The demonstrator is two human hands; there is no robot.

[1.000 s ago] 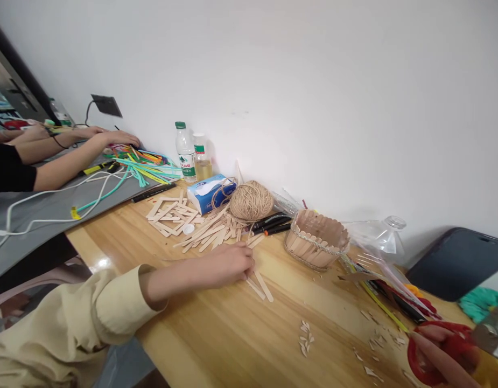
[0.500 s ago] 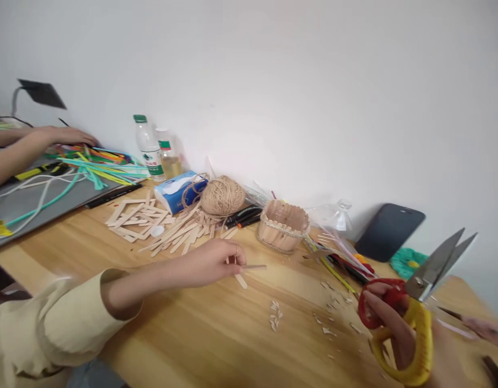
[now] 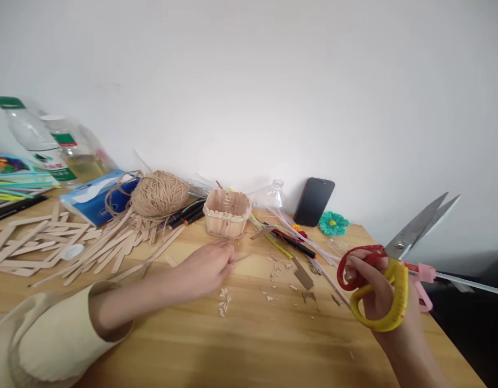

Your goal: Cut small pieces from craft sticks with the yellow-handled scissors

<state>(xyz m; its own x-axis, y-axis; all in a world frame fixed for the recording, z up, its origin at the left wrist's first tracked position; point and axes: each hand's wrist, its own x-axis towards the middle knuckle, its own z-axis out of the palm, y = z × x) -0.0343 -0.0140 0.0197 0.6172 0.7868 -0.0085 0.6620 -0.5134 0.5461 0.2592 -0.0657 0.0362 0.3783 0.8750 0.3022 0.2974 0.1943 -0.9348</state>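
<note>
My left hand (image 3: 210,269) is closed above the table, its fingertips pinching a thin wooden craft stick (image 3: 244,258) that pokes out to the right; most of the stick is hidden. Raised at the right, my right hand (image 3: 376,291) has its fingers through the red and yellow handles of scissors (image 3: 400,246), whose blades point up and stand slightly apart. Behind my left hand sits a small basket (image 3: 226,221) of wooden pieces with a beaded-looking rim. Small pale wood clippings (image 3: 223,303) lie in front of that hand.
Craft sticks (image 3: 119,245), a ball of twine (image 3: 160,194), a blue tissue pack (image 3: 97,202) and bottles (image 3: 39,140) crowd the left. Toward the back right are a phone (image 3: 314,201), a teal flower (image 3: 333,223) and scraps (image 3: 303,275). A pink tool (image 3: 425,273) is partly behind the scissors.
The view has turned right, so table objects appear farther left and the other person's arms have left the frame. My hands still hold the stick and the scissors.
</note>
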